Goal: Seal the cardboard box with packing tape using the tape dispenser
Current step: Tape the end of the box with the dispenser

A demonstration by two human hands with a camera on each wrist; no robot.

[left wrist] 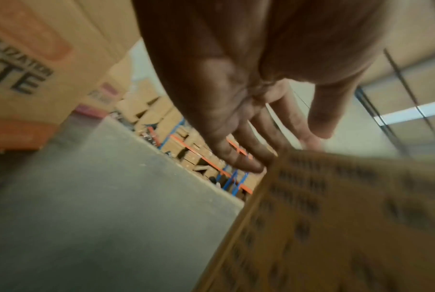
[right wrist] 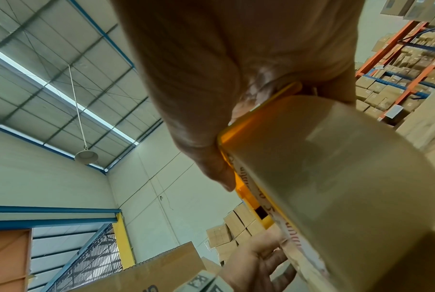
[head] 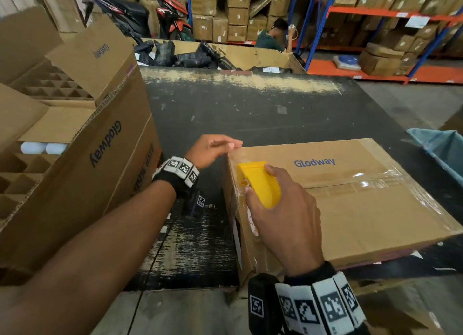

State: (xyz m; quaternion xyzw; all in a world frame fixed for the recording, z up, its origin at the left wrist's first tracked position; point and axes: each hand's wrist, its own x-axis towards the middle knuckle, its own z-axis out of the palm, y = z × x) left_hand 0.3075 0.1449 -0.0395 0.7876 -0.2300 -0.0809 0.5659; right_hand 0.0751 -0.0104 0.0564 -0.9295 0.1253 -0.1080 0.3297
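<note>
A closed cardboard box [head: 350, 209] printed "Glodway" lies on the black table [head: 250, 109], with clear tape [head: 363, 182] along its top seam. My right hand [head: 283, 209] grips the yellow tape dispenser [head: 260, 184] at the box's left edge, where the seam meets the side. In the right wrist view the dispenser [right wrist: 238, 126] and its tape roll [right wrist: 336, 177] fill the lower right. My left hand [head: 213, 149] rests straight fingers on the box's far left corner. The left wrist view shows those fingers [left wrist: 238, 158] on the box's edge [left wrist: 336, 217], blurred.
A large open Glodway carton [head: 82, 144] with cardboard dividers stands at the left, close to my left arm. A bin of black parcels [head: 200, 56] lies beyond the table. A blue-lined bin [head: 441, 149] is at the right. Shelving with boxes and a person [head: 270, 36] fill the background.
</note>
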